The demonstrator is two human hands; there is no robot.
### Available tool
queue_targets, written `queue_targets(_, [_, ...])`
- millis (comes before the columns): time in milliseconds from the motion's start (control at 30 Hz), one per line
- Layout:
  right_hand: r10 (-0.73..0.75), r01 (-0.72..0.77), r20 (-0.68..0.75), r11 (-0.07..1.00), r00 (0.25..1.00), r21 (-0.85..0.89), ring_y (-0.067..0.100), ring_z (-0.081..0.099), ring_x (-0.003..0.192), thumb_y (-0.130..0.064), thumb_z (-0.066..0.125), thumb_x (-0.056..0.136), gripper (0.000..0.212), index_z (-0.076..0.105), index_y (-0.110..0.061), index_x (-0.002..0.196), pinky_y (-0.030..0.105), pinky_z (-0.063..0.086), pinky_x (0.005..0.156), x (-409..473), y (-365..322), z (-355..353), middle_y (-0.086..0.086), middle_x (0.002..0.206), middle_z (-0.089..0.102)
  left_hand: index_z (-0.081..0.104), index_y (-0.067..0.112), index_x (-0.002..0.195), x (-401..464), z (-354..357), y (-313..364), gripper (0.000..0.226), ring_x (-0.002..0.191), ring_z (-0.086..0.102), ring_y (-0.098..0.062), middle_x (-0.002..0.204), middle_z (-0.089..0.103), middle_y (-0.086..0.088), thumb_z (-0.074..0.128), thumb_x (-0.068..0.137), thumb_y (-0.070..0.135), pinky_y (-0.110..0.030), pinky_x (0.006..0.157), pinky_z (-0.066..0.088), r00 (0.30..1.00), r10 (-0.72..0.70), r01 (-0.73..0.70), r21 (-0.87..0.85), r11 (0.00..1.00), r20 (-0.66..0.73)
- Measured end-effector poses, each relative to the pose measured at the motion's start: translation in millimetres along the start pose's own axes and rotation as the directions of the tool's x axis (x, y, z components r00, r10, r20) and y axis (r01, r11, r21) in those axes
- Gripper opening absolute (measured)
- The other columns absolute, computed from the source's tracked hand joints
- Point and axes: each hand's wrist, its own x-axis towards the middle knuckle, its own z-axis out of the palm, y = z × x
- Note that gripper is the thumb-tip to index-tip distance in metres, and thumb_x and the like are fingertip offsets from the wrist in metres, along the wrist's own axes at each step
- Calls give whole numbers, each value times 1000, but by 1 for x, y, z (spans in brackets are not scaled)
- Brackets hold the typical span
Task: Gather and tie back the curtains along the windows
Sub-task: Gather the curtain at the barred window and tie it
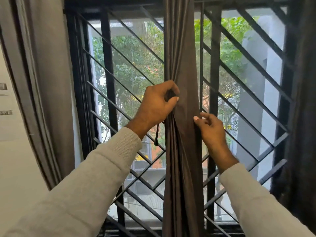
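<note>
Behind both hands, window grille (130,69). Dark brown curtain (181,48) hangs gathered between them — left hand (156,104) grips its bunched folds and a dangling cord (156,134); right hand (209,127) pinches its right edge.

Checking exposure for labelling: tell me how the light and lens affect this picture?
Head view: strongly backlit, bright window behind a dark curtain and grille; wide-angle bowing at the left edge; hands, left and right, reasonably sharp.
</note>
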Motion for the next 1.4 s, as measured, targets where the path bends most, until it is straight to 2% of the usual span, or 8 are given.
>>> queue_targets(133, [-387,318,-182,893,904,-319,10,61,71,-24,76,94,12,76,-17,104,37,56,75,-27,-1,-5,-3,88,69,79,15,99,1,4,-1,10,69,65,1,91,78,2,76,89,14,-34,78,62,999,-35,39,145,989,-33])
queue_targets(300, [-690,626,21,642,723,-442,31,65,88,-16,68,99,17,74,-9,114,43,52,77,-60,-7,11,8,101,67,79,12,101,2,16,12,16,77,71,-19,89,78,-3,73,94,24,-39,77,62,999,-15,22,188,982,-41])
queue_targets(567, [-668,694,199,709,718,-125,20,63,103,-15,59,104,28,72,-12,129,29,52,88,-49,-3,0,3,111,63,57,17,102,-2,11,9,30,58,55,-11,81,63,6,83,87,16,-33,57,53,997,-82,82,-4,997,-3])
queue_targets(667, [-406,397,-47,908,913,-133,13,63,104,-20,63,104,28,65,-20,133,19,50,82,-28,0,-3,-2,119,61,47,12,105,-5,5,8,35,51,43,-11,76,56,7,77,89,2,-27,52,43,996,-89,90,-101,991,14])
queue_targets(833, [93,-120,147,975,985,188,11,73,85,-27,77,96,18,77,-16,110,22,60,74,-4,0,0,-11,85,76,60,12,100,-10,4,4,13,52,55,-15,89,64,-5,66,95,2,-39,51,53,998,-29,32,-64,997,48])
queue_targets(1033, [-496,463,-117,857,860,-226,11,61,73,-20,76,95,4,76,-16,98,19,46,68,-35,0,-2,-7,84,66,75,20,102,-4,10,-3,9,69,62,-6,95,75,3,72,94,23,-38,82,61,994,-114,112,228,967,-4])
queue_targets(1233, [-729,728,220,509,649,-460,33,61,87,-16,61,99,37,69,-6,134,41,48,73,-62,3,17,13,109,65,76,13,100,2,19,10,38,68,62,-7,83,72,5,77,93,50,-29,65,55,998,-63,61,131,990,11])
queue_targets(1400, [-626,627,40,773,779,-100,17,66,96,-18,57,106,22,74,-11,117,28,52,80,-51,2,8,2,104,66,58,11,111,-3,11,0,39,65,67,-24,95,68,0,82,85,26,-47,63,62,993,-103,100,48,994,58])
